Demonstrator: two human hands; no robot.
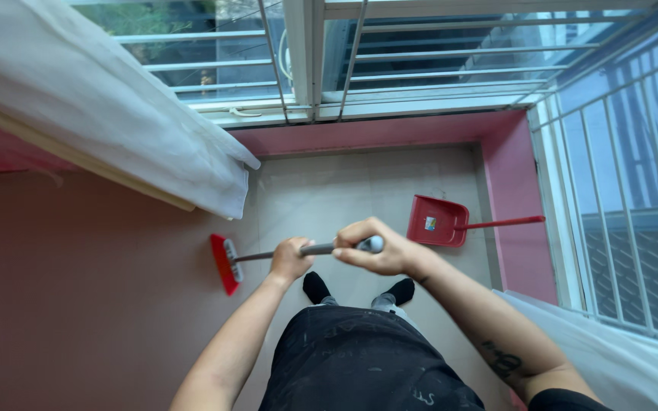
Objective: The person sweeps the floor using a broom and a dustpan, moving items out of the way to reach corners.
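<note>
Both hands grip the grey handle [321,249] of a broom held level across my body. My left hand [291,259] wraps the shaft lower down, closer to the red broom head [225,264], which rests on the floor near the pink wall at left. My right hand [378,247] closes over the upper end of the handle. A red dustpan [437,222] with a long red handle lies on the pale floor to the right, apart from the broom. My feet in black socks [316,287] stand just below the hands.
A white curtain [116,122] hangs at upper left over a wooden ledge. Barred windows [436,61] close off the far end and the right side. A pink wall [512,198] runs along the right, with white cloth [618,358] at lower right.
</note>
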